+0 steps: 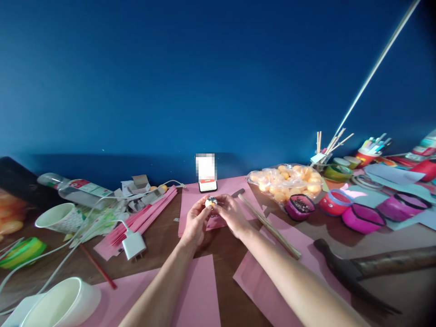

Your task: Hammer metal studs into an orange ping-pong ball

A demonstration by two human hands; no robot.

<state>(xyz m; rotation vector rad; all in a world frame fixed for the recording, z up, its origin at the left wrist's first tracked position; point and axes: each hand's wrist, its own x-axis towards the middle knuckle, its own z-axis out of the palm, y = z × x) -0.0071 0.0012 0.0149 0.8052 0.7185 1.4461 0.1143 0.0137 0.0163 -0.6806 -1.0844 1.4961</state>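
Both my hands meet over the middle of the table, above a pink paper sheet [190,200]. My left hand [195,223] and my right hand [231,213] pinch a small white ball [210,202] between their fingertips; it has dark and shiny bits on its top. The fingers of both hands are curled round it. A thin wooden stick [272,229] lies just right of my right wrist.
A clear bag of orange balls [286,180] sits at the right, with a small pink box of dark pins [299,206] and pink tape rolls [363,218] beside it. A hammer [354,268] lies near right. Cups [57,217], a white charger [133,245] and pink strips lie left.
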